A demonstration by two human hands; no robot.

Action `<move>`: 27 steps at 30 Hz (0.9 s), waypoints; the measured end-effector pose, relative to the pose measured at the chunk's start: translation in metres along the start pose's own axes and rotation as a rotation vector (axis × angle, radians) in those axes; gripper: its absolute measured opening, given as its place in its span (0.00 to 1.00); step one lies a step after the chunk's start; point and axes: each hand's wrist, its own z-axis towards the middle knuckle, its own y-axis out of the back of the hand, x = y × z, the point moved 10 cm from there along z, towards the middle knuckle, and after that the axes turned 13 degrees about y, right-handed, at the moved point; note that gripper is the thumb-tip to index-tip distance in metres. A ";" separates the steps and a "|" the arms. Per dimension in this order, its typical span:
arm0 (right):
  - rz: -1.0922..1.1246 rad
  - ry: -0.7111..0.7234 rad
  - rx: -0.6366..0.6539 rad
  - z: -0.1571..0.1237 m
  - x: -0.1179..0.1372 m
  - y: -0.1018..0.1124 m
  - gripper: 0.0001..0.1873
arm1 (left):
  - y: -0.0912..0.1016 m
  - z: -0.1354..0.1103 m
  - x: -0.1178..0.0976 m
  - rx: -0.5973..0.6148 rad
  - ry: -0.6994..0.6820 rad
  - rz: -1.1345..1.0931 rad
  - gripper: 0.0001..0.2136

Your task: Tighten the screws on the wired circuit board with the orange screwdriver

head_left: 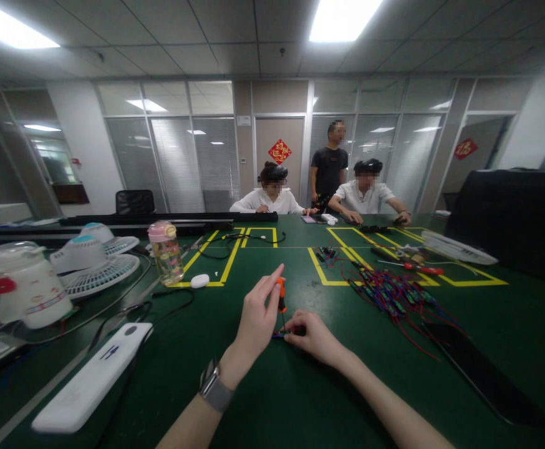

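Observation:
An orange-and-black screwdriver (282, 297) stands nearly upright in front of me, its tip down on a small circuit board (279, 335). My left hand (259, 312), with a watch on the wrist, is closed on its handle, fingers stretched up along it. Close to the tip, my right hand (312, 337) pinches the board's right side between thumb and fingers. Much of the board is covered by the hands, so its details are hard to make out.
To the right lie a heap of wired circuit boards (394, 293), a red screwdriver (422, 269) and a dark flat panel (482, 368). A white power bank-like bar (95, 377), a pink-lidded bottle (166, 252) and small fans (99, 274) stand left. Several people are across the green table (235, 399).

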 end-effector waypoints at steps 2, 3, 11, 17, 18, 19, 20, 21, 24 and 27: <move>-0.008 -0.006 0.000 0.000 0.000 0.000 0.08 | 0.004 0.000 0.000 -0.043 -0.008 0.025 0.13; -0.010 -0.006 -0.001 0.000 0.000 0.000 0.08 | 0.007 0.000 -0.001 -0.076 -0.016 0.040 0.10; -0.014 -0.008 -0.007 0.000 -0.001 0.000 0.08 | 0.004 -0.001 -0.007 -0.017 -0.062 -0.066 0.15; -0.030 -0.013 -0.011 0.001 0.000 0.001 0.08 | 0.006 -0.003 -0.007 -0.071 -0.055 -0.002 0.12; -0.028 -0.013 -0.011 0.000 0.000 0.001 0.08 | 0.004 -0.003 -0.007 -0.054 -0.052 -0.005 0.13; -0.026 -0.012 -0.010 0.000 0.000 0.001 0.08 | 0.003 -0.003 -0.007 -0.036 -0.056 -0.011 0.15; -0.023 -0.011 -0.008 0.000 0.001 0.001 0.08 | 0.002 -0.003 -0.008 -0.022 -0.064 -0.019 0.16; -0.023 -0.012 -0.009 0.000 0.001 0.001 0.08 | 0.002 -0.003 -0.008 -0.018 -0.072 -0.022 0.16; -0.025 -0.019 -0.011 0.000 0.000 0.001 0.07 | 0.005 -0.003 -0.009 -0.059 -0.072 0.007 0.12; -0.021 -0.023 -0.011 0.000 0.000 0.001 0.07 | 0.006 -0.003 -0.008 -0.070 -0.049 0.027 0.13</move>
